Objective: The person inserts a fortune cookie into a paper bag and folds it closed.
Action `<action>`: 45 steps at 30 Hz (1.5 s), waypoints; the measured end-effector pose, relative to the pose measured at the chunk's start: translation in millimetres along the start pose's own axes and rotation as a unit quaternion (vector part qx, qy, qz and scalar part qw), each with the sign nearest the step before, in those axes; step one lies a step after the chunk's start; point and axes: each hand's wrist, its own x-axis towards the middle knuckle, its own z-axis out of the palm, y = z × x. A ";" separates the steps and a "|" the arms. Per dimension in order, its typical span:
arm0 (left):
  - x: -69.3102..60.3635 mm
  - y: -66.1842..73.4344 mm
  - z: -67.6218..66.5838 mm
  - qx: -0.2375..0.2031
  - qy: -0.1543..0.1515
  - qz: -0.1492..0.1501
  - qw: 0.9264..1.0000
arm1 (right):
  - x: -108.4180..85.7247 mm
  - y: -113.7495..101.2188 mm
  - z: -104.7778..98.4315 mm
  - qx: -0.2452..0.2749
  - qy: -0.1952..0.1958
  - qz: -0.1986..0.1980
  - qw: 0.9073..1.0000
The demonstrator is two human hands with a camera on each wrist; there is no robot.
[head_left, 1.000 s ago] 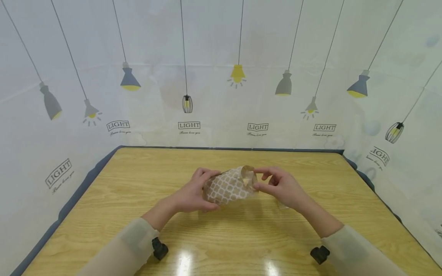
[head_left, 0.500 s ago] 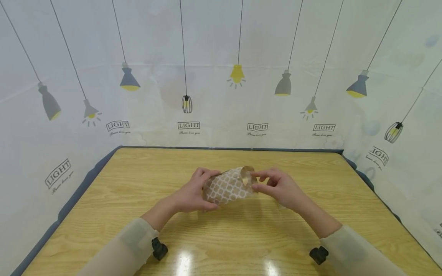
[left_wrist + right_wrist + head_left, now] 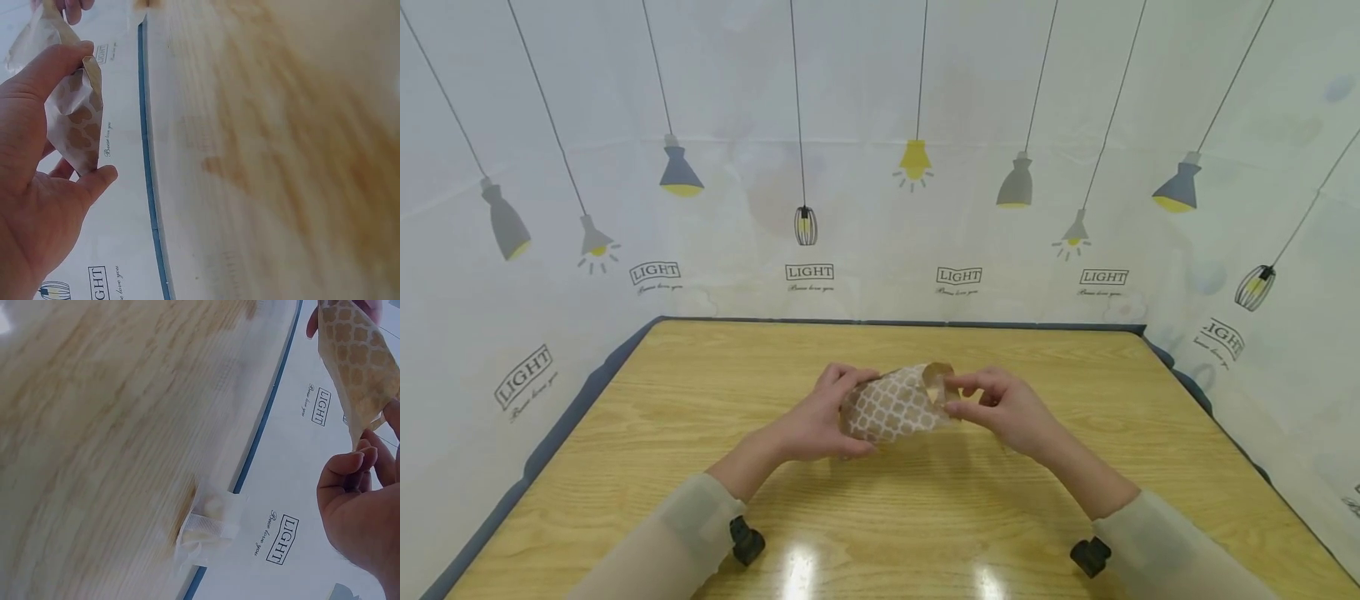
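Observation:
A brown paper bag [image 3: 891, 408] with a white lattice print is held just above the table, its mouth spread toward the right. My left hand [image 3: 816, 425] grips the bag's closed end, thumb on the near side and fingers on the far side. In the left wrist view, that bag end [image 3: 78, 122] sits between thumb and fingers. With thumb and fingertips, my right hand [image 3: 1015, 412] pinches the rim of the mouth. The right wrist view shows this pinch at the bag's edge [image 3: 359, 434]. What the bag contains cannot be seen.
A small clear packet [image 3: 209, 525] with pale contents lies on the table in the right wrist view. In the head view, the right hand mostly covers it. The wooden table [image 3: 880, 517] ends at a dark blue edge before a lamp-printed white backdrop [image 3: 865, 192].
The right hand has shifted very slightly left along with its pinch on the bag's rim. The left hand and the bag stay nearly where they were.

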 end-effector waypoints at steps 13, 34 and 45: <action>0.4 0.9 1.3 -0.008 -0.004 -0.005 1.000 | 3.5 -2.1 2.2 0.020 -0.023 0.013 0.999; 0.5 0.8 -0.4 -0.003 -0.003 0.001 1.000 | -10.8 60.9 -57.5 0.011 -0.019 0.076 0.997; 1.1 1.1 0.8 -0.004 -0.004 -0.006 1.000 | -12.3 84.8 -65.8 -0.025 -0.110 0.115 0.987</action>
